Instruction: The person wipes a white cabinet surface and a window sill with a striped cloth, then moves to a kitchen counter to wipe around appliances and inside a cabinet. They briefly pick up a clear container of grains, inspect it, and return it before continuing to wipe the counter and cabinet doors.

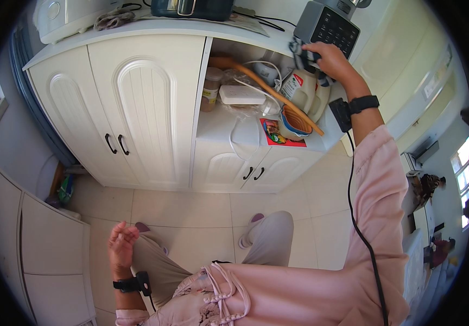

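Note:
My right hand (332,61) is stretched out to the counter's front edge, gripping a dark checked cloth (299,55). The cloth hangs over the edge above the open shelf, and part of it shows below the hand. Right behind it stands a grey countertop appliance (336,30) with a panel of buttons. Two plastic jugs (298,86) with handles are on the shelf beneath the cloth. Down by my left knee, my left hand (123,240) is raised with loosely curled fingers and nothing visible in it. Each wrist wears a black strap with a small device.
The open shelf (216,130) holds a long wooden stick (273,90), stacked bowls (293,127), a lidded jar (211,91), a white box (240,94) and a dangling white cord. White cabinet doors (153,110) stand left. A dark appliance (191,9) sits on the counter (145,27).

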`<state>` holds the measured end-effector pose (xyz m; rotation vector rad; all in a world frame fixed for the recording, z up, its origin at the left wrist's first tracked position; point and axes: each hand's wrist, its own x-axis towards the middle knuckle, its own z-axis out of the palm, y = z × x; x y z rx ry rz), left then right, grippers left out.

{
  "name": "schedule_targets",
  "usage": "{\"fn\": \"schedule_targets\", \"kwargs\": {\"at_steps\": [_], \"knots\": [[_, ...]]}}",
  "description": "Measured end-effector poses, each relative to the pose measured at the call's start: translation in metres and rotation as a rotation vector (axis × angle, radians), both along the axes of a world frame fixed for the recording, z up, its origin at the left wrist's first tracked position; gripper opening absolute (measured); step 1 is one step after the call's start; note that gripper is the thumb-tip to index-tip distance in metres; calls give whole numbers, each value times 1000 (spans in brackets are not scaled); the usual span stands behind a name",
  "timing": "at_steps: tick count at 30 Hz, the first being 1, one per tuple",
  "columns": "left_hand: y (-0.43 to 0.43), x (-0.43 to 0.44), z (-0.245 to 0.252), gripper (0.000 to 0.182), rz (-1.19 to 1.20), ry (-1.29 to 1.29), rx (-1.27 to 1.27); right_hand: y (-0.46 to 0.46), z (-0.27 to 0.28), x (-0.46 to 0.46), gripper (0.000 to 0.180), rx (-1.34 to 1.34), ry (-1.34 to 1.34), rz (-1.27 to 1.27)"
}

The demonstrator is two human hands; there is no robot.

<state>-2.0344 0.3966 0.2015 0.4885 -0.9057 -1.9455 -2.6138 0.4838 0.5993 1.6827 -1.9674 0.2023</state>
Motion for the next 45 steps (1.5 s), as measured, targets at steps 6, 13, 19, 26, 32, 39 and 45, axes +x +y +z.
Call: {"fn": "schedule_targets", "kwargs": {"at_steps": [6,13,19,26,32,39,45], "knots": [[-3,7,-20,47,12,101,11,-46,4,39,51,62,79,151],[-6,7,-21,46,-6,33,1,-57,3,24,53,50,5,148],[-6,8,-21,44,16,-14,26,-37,-7,-17,47,-36,-92,160],[-7,6,-17,35,10,-17,45,15,-12,-77,38,-103,-61,-111],[-4,3,-14,29,10,-3,61,60,-17,-91,44,-154,-1,-305],[-9,3,-17,30,-22,28,62,74,-24,-41,41,-176,208,-334],[-8,6,-20,34,-9,31,71,81,-53,26,42,-286,62,-68]]}}
